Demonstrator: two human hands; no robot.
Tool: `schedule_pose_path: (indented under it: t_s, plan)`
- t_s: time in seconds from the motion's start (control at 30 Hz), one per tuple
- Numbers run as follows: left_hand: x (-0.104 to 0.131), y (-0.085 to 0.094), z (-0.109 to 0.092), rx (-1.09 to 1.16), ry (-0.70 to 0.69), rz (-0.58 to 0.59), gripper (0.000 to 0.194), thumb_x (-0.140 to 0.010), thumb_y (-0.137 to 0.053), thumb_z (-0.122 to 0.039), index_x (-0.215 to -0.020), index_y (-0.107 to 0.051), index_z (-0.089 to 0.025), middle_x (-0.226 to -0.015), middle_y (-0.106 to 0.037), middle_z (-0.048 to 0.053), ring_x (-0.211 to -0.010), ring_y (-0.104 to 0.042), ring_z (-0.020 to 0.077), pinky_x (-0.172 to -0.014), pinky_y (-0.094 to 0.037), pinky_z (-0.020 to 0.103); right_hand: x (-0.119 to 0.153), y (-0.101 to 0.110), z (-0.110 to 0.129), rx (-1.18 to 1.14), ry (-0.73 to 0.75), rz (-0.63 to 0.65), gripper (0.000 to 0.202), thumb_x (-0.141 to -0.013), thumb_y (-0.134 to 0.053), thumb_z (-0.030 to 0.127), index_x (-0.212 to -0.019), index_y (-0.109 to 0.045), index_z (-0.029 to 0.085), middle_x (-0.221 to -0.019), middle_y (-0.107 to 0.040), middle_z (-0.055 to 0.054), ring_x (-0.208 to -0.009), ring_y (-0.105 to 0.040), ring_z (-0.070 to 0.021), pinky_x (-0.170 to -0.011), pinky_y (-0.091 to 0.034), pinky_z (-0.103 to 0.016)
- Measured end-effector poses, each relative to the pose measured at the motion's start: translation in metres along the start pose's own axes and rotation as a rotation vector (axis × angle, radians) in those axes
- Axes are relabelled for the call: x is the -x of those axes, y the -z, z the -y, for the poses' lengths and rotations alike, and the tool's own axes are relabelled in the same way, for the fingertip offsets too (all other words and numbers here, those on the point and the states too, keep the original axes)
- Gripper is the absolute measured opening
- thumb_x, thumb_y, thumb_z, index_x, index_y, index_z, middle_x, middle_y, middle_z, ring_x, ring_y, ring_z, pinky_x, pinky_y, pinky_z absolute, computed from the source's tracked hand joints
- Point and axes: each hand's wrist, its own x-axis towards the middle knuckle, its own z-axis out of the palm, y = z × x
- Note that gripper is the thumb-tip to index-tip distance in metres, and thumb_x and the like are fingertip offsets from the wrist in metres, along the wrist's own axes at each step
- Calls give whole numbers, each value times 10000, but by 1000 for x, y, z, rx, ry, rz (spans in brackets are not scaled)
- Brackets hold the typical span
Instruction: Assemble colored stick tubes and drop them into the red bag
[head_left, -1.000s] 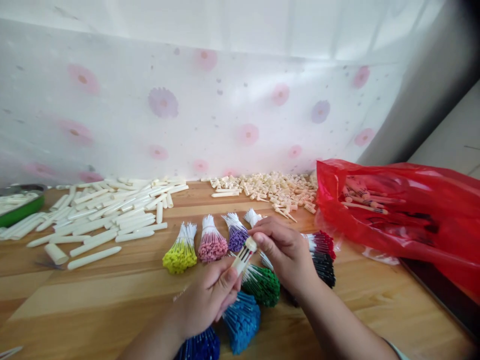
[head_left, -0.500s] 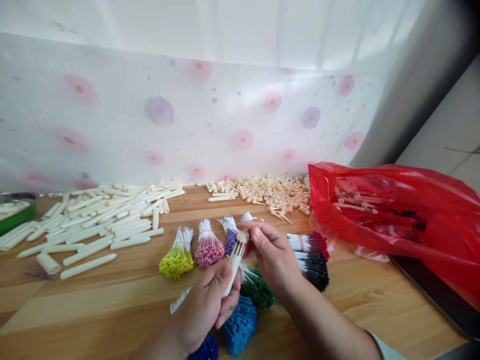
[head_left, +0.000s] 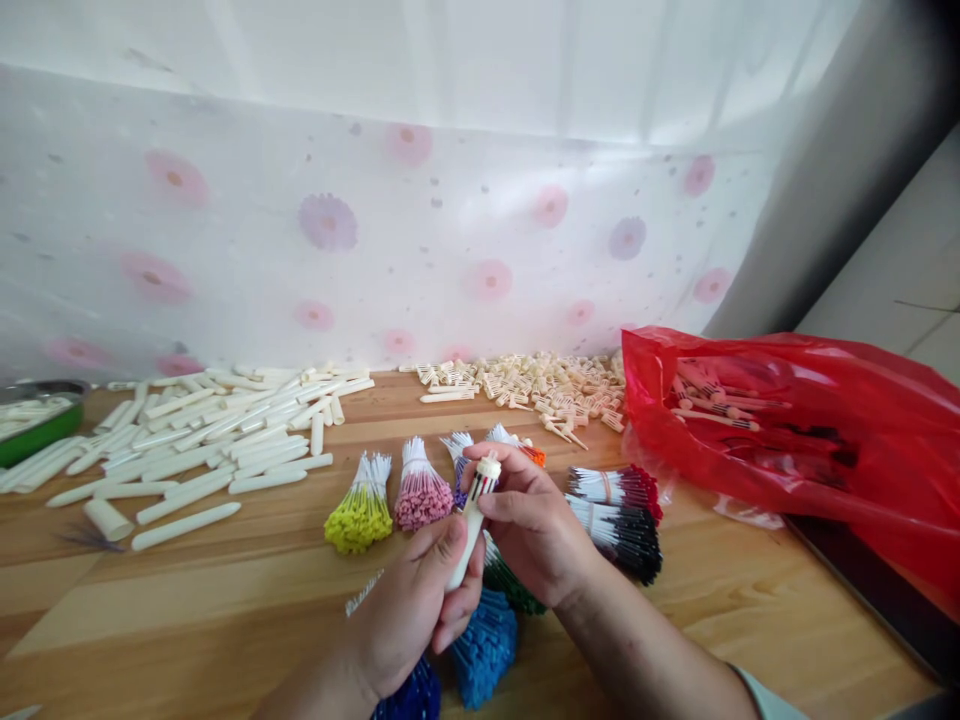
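Note:
A white multicolour pen (head_left: 468, 545) is held upright and slightly tilted between my two hands. My left hand (head_left: 420, 600) is closed round its lower barrel. Thumb and fingers of my right hand (head_left: 536, 525) grip the upper part, just below the top, where small coloured sliders show in slots. Around the hands lie bundles of thin white-stemmed refills with coloured ends: yellow (head_left: 360, 515), pink (head_left: 421, 490), light blue (head_left: 484, 650), dark blue (head_left: 412, 695), black (head_left: 626, 540) and dark red (head_left: 637, 490). My right hand partly hides the purple, orange and green bundles.
White pen barrels (head_left: 225, 440) are heaped at the left, beside a green tray (head_left: 45, 440). Small cream-coloured parts (head_left: 540, 385) are piled along the back. On the right, a red plastic bag (head_left: 810, 480) holds pens. A flower-patterned sheet (head_left: 420, 230) covers the wall behind.
My right hand has moved from fingertips at the pen's top to a grip around its upper part. The orange bundle behind is now visible. The view has shifted slightly.

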Motion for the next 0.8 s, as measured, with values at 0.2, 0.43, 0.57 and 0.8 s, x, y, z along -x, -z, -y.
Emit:
schedule_pose_path:
  t_s: [0.2,0.43,0.57,0.8]
  plan:
    - [-2,-1,-6,145,44,-5,425,-847,-465,-576,-706,-490,-176,-400,-343,-97,-294,-212,16,-313,-181,133,-3,10,-11,128,94,-15,539,-675,-756,253,-1187,-589,268,-846,-596,8,-725,-529,-110,-666,-424,-230]
    - [0,4,-6,273,82,48,431,-841,-486,-569,-682,-508,-168,-373,-333,-99,-269,-208,12,-312,-169,134,-4,26,3,477,342,29,294,-823,-623,337,-1104,-668,265,-1114,-595,-50,-891,-545,-164,-766,-440,-292]
    - [-1,5,-3,294,69,56,416,-837,-499,-560,-693,-510,-170,-376,-334,-101,-271,-207,14,-315,-175,139,-4,26,-2,453,300,23,308,-806,-638,324,-1107,-657,261,-1114,-607,-64,-980,-552,-210,-811,-453,-343]
    - [0,7,-9,272,106,54,422,-855,-474,-553,-694,-499,-164,-377,-315,-106,-278,-188,9,-332,-163,130,-4,18,-7,298,280,-71,284,-796,-650,319,-1072,-671,255,-965,-637,-29,-826,-574,-165,-770,-457,-313]
